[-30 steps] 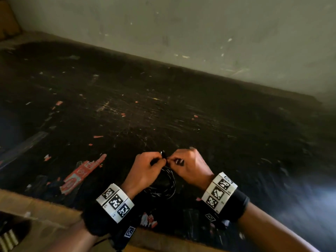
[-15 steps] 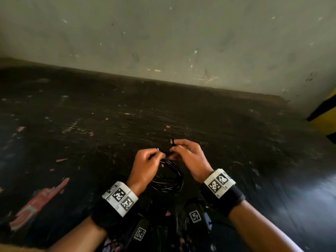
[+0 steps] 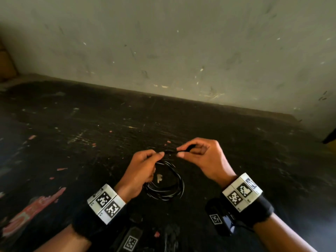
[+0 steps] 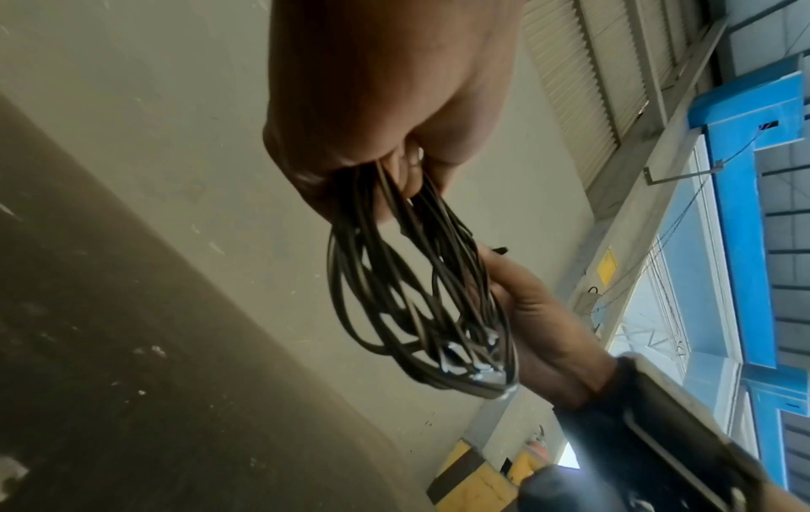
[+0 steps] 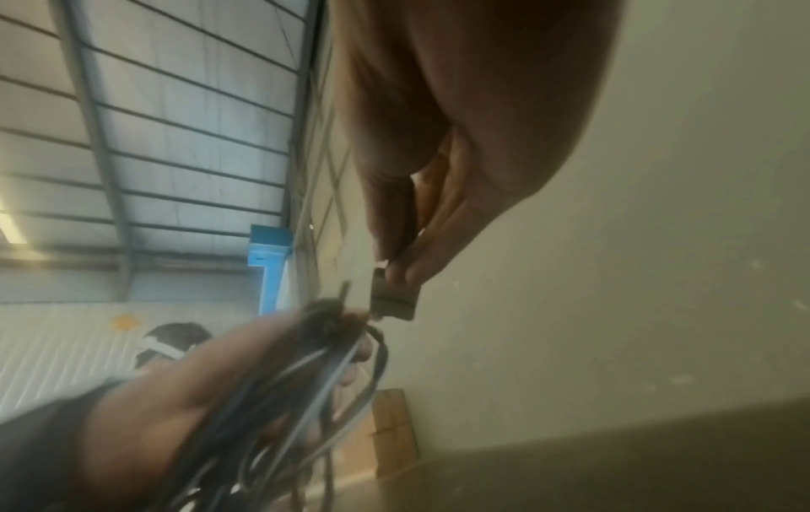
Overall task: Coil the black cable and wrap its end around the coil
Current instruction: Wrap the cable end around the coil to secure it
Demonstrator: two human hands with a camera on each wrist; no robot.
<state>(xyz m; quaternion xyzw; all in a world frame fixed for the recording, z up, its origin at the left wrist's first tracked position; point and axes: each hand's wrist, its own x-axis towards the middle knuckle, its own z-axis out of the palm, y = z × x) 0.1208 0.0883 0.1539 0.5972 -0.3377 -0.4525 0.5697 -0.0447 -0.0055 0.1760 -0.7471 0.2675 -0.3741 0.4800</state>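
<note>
Low centre of the head view, the left hand (image 3: 140, 171) pinched the coil (image 3: 167, 186) at its top; the right hand (image 3: 203, 157), having drawn rightward from half a second before, gripped the plug (image 5: 392, 298), tightening the wrap

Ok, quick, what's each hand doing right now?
Left hand: grips the coil of black cable.
Right hand: pinches the cable's connector end.

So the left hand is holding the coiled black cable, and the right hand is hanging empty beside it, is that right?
Not quite. The left hand does hold the coiled black cable, but the right hand is not empty: its fingers pinch the cable's end plug. The right wrist view shows this plainly.
</note>
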